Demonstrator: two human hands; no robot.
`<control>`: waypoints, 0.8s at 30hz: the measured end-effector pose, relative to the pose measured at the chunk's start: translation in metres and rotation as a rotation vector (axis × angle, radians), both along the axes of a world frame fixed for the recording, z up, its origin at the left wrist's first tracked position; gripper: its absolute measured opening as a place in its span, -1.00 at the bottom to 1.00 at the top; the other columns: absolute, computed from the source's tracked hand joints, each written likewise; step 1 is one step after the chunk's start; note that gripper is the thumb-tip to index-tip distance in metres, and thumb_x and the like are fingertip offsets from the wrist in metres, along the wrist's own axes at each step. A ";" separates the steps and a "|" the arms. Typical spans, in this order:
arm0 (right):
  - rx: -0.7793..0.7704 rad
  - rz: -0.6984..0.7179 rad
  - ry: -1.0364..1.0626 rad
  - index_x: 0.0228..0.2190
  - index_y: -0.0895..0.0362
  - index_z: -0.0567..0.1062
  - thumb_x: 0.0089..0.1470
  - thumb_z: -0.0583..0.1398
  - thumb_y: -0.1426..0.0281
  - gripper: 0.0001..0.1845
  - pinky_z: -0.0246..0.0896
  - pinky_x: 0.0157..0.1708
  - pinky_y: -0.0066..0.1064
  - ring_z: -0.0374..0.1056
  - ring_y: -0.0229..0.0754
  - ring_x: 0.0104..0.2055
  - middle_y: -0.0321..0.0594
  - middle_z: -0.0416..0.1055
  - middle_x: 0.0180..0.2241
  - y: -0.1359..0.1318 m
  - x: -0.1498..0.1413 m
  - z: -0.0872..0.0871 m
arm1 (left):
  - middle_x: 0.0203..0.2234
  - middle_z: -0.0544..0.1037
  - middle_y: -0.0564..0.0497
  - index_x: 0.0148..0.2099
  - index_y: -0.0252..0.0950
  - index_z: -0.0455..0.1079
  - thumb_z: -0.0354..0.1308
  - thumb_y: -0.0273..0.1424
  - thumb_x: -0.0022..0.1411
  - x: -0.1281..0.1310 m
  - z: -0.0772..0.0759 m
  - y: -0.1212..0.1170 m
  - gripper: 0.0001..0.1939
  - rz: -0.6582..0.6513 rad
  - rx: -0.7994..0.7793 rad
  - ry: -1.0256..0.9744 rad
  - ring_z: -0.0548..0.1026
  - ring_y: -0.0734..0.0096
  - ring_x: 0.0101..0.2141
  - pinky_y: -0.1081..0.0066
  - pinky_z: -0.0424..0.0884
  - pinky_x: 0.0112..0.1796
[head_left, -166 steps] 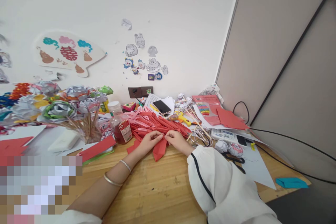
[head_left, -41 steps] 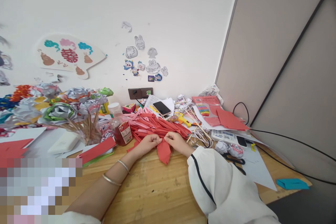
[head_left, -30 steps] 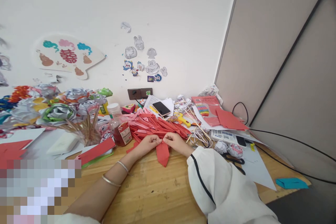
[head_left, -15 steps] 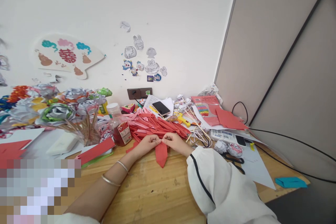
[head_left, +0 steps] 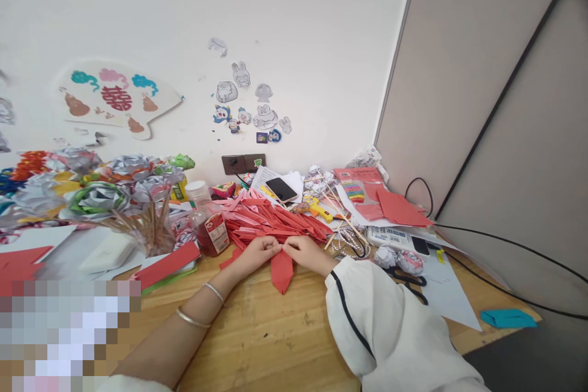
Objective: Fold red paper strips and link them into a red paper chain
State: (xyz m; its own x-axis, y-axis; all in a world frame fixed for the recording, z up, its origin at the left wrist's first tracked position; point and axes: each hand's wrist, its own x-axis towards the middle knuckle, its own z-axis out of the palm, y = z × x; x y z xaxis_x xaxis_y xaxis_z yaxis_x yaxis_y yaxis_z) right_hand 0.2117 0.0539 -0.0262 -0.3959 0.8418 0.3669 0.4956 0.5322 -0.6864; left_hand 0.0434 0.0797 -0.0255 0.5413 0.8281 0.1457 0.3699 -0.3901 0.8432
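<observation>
A: Arms?
B: Both stretched toward the tabletop (head_left: 257, 343)'s far edge, angled inward. Left forearm (head_left: 195, 324) bare; right arm (head_left: 390, 324) sleeved, nearer the right edge.
A: Grips?
B: Left grip (head_left: 260, 253) and right grip (head_left: 307, 251) side by side, backs up, thumb and finger pinched on each, tips nearly meeting.

Phone (head_left: 282, 190) on papers (head_left: 297, 182); black scissors (head_left: 408, 279), probably, beside paper ball (head_left: 411, 262)

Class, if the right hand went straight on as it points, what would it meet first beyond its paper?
Probably the left hand, right opposite at the top of the paper; depth there is hard to judge.
</observation>
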 end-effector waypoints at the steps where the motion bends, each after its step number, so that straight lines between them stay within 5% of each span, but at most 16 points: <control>1: 0.013 -0.004 -0.016 -0.58 0.20 0.36 0.02 -0.01 0.37 -0.75 -0.06 -0.55 -0.56 0.14 -0.35 -0.53 -0.32 0.28 -0.59 0.000 0.000 -0.001 | -0.67 0.20 0.17 -0.54 -0.35 0.22 -0.01 -0.19 0.03 0.000 0.000 0.000 -0.69 0.001 0.005 0.003 0.17 0.59 -0.59 0.56 0.11 -0.53; 24: 0.056 -0.025 -0.097 -0.62 0.19 0.30 0.05 -0.04 0.36 -0.70 -0.17 -0.60 -0.55 0.05 -0.38 -0.58 -0.37 0.18 -0.64 0.002 0.000 -0.004 | -0.65 0.21 0.15 -0.53 -0.35 0.22 -0.02 -0.23 0.04 0.002 -0.001 0.001 -0.72 0.008 0.021 0.012 0.18 0.57 -0.56 0.55 0.12 -0.50</control>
State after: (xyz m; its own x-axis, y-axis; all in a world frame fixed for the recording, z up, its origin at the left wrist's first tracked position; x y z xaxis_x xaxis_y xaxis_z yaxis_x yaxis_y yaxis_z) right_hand 0.2117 0.0559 -0.0303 -0.4105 0.8312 0.3749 0.5718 0.5549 -0.6043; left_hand 0.0454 0.0803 -0.0266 0.5362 0.8294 0.1565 0.3828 -0.4043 0.8307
